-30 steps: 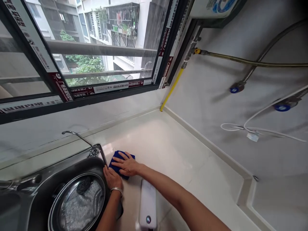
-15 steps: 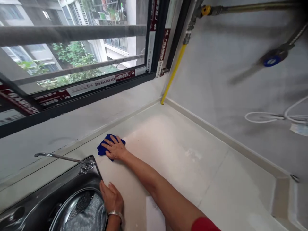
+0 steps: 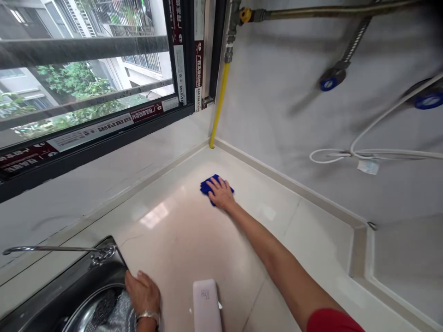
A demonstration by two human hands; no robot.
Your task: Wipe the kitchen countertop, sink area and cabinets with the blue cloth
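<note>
My right hand presses a blue cloth against the pale counter, its fingers spread over the top and the cloth's edges showing around them. My left hand lies at the right edge of the metal sink, its fingers along the rim and nothing visible in its grasp. A metal strap circles that wrist. Inside the sink, a round steel basin holds greyish fabric or plastic; I cannot tell which.
A chrome faucet reaches left from the sink corner. Near me lies a white power bank. A yellow pipe drops into the counter's back corner. White cable and blue-capped valves hang on the right wall, opposite the window.
My right hand and the cloth have moved right along the counter, away from the faucet. The camera view has turned rightward, showing more of the power bank. My left hand stays at the sink edge.
</note>
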